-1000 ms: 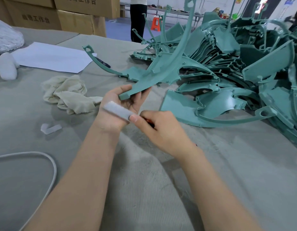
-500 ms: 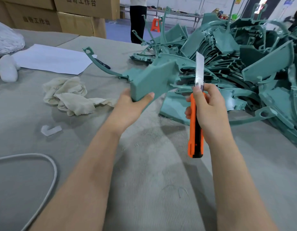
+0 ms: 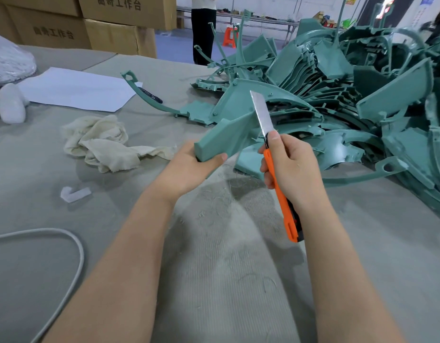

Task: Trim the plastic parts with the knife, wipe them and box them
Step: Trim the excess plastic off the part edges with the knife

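Grey felt-covered bench, head view. The teal plastic part is gripped at its near end by the left hand, its long axis running up and away to the right. The orange utility knife is clenched in the right hand. Its extended blade is held at the part's far right edge; contact cannot be confirmed. The rag lies to the left.

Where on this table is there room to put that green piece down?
The table is bare right of the right hand, in front of the pile of green parts, and between the white cable and the left hand. A smaller gap lies between the rag and the sheet of paper. The far right is crowded.
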